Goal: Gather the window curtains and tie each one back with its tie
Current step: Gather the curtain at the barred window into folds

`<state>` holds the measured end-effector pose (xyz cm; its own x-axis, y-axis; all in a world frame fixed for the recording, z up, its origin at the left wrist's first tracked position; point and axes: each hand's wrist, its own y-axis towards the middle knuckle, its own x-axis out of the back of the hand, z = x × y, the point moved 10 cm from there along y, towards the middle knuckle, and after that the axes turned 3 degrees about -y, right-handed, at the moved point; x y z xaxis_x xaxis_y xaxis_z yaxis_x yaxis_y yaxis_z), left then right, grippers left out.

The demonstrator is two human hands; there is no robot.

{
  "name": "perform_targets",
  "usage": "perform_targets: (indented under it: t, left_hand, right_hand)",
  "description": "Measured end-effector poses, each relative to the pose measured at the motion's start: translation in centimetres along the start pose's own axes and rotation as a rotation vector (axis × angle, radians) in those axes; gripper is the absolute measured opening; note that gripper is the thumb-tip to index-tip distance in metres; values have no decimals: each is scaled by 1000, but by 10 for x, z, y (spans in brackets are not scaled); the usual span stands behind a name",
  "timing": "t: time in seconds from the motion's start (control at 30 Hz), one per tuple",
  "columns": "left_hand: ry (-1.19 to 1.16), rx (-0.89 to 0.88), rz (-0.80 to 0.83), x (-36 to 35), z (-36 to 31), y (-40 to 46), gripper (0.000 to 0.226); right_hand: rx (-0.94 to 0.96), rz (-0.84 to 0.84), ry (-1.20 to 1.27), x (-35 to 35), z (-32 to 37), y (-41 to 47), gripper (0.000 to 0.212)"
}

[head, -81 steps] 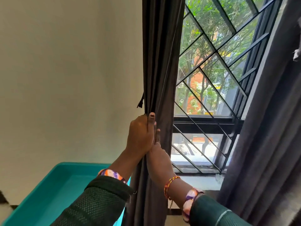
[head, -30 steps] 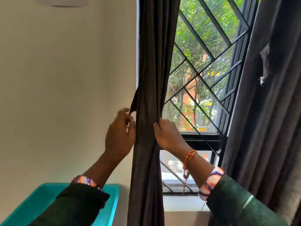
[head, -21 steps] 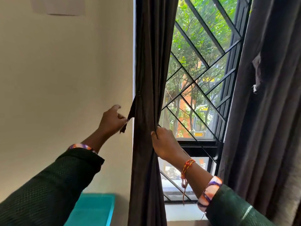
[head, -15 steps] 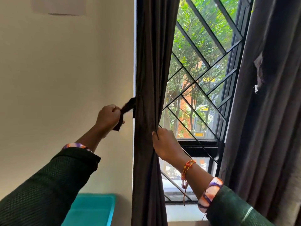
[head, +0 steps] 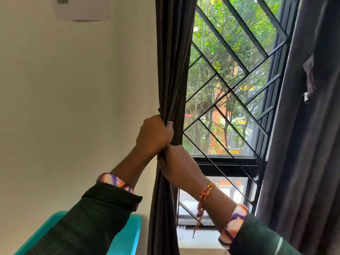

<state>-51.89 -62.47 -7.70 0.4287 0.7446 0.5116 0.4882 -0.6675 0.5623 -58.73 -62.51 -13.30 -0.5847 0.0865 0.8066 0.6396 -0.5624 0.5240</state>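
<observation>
Left curtain (head: 173, 61) hung vertically, gathered beside window grille (head: 230, 85); gripped by left hand (head: 154, 135) above, right hand (head: 176, 166) below.

Two curtains (head: 173, 70) (head: 309, 144); two hands (head: 155, 134) (head: 179, 167); one teal bin (head: 132, 234); one barred window (head: 230, 92).

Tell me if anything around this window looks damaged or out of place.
One thing: the right curtain has a ragged flap of fabric hanging off its inner edge, with a frayed pale tip; it looks torn. The left curtain, gripped by both hands, shows no damage.
</observation>
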Motion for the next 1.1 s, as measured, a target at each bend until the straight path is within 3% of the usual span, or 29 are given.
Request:
perform_targets:
  t: [0.1, 0.2, 0.27, 0.3, 0.37, 0.43, 0.5, 0.63, 0.8, 0.87, 0.93, 1.1]
  left_hand:
    - [-175, 54, 18, 17, 17, 3, 29]
    - [-497, 70, 227, 18, 18, -8, 30]
    - [-684, 67, 362, 16, 10, -19, 26]
    - [-764, 73, 412, 15, 4, -25, 23]
    - [-853, 96, 483, 12, -8, -36, 17]
    - [-873, 112, 523, 10, -16, -44, 13]
    - [-878, 123, 549, 9, -21, -48, 13]
    - [-869, 128, 546, 16, -16, -47, 12]
    - [-762, 135, 504, 22, -1, -37, 21]
    - [-626, 131, 482, 21, 8, -31, 41]
    - [-497, 113, 422, 22, 13, -25, 41]
    - [-125, -34, 42, 33, 16, -10, 40]
  right_hand:
    - [-34, 107, 262, 10, -22, -2, 32]
    - [-360, -152, 792, 46, -89, -3, 24]
    - [-506, -317, 996, 62, -121, -5, 20]
    - [-544, -303, 1036, 61, -125, -2, 20]
    - [-510, -102, 1105, 50, -108, 3, 24]
    - [-467, 80, 1202, 41, -79, 1, 58]
    - [-401, 164, 1303, 41, -57, 1, 76]
    - [-376, 233, 1400, 41, -51, -1, 75]
    - [-359, 271, 1308, 54, -56, -10, 62]
    - [-354, 188, 1158, 67, -67, -6, 49]
    - [-359, 92, 946, 83, -81, -2, 30]
    - [-241, -45, 537, 122, -87, 4, 27]
